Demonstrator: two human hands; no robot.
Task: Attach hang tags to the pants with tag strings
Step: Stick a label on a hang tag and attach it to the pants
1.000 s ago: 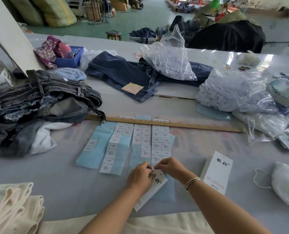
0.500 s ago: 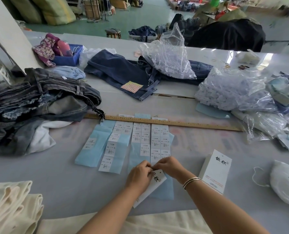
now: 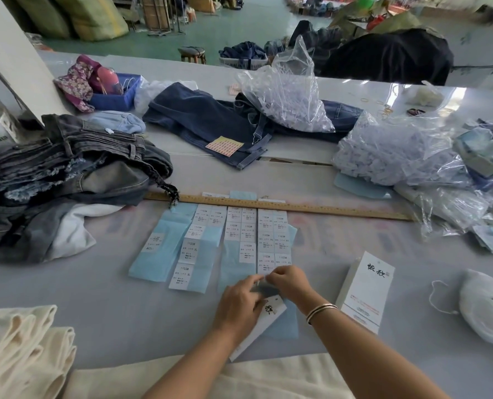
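Note:
A white hang tag with black characters lies on the table in front of me, partly under my left hand. Between my two hands a small greyish size sticker is stretched just above the tag's top end. My left hand pinches its left edge and my right hand pinches its right edge. Cream pants lie along the near table edge, with more folded at the near left. Whether the sticker touches the tag is hidden by my fingers.
Blue backing sheets with size stickers lie below a wooden ruler. A stack of hang tags stands right of my hands. A white string bundle lies at the right. Denim piles and plastic bags ring the table.
My hands, earlier pressed together on the tag's top, have drawn slightly apart, and the greyish sticker now shows between them. The tag has barely shifted.

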